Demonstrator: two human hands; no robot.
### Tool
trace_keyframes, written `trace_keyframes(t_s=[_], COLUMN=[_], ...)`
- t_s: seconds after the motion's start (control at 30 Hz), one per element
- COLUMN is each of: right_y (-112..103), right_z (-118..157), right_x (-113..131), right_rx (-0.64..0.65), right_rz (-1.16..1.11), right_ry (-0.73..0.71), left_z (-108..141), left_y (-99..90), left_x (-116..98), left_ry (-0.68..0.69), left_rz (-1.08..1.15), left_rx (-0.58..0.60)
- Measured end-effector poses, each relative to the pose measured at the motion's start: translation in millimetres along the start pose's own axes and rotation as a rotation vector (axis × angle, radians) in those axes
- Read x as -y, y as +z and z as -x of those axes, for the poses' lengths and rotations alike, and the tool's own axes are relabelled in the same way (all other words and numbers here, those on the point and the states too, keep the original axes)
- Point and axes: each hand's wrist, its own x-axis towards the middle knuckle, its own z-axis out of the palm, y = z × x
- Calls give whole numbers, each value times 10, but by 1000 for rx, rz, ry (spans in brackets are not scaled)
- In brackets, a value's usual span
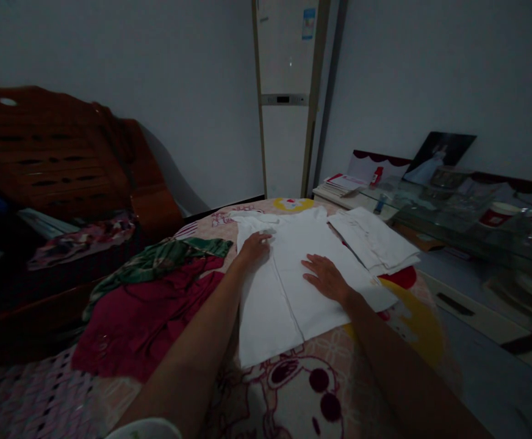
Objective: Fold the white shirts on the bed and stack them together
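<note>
A white shirt (270, 323) lies spread on the patterned cloth covering the table, with a lengthwise fold or edge running down its left part. My left hand (255, 249) rests on the upper left of the shirt, its fingers stretched toward the collar end. Flat on the shirt's right half lies my right hand (324, 276), fingers spread. Neither hand grips anything. Just right of the shirt sits a folded white garment (376, 241).
Dark red clothing (142, 323) and a green plaid garment (160, 262) are heaped at the left. A wooden bench (64, 158) stands behind them. On the right is a glass-topped cabinet (449, 213) bearing a paper cup (498, 214). A tall white appliance (285, 146) occupies the corner.
</note>
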Motion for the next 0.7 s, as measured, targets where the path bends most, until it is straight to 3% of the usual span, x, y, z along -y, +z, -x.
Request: trace_keyframes(t_s=[0.2,0.4,0.57,0.7], right_y=[58,121,-149,-472], right_z=[-17,19,49,65], right_x=[-34,-126,2,322], right_rx=[-36,-91,-67,183], right_rz=[-10,-84,-310,-588], right_ry=[-20,-51,-67,32], left_z=[63,24,-11,-22], left_y=[181,128,83,82], left_x=[-206,-177,-191,-195], left_ry=[169,217,145,106], left_rz=[-389,-387,-406,-398], left_rx=[135,181,200,208])
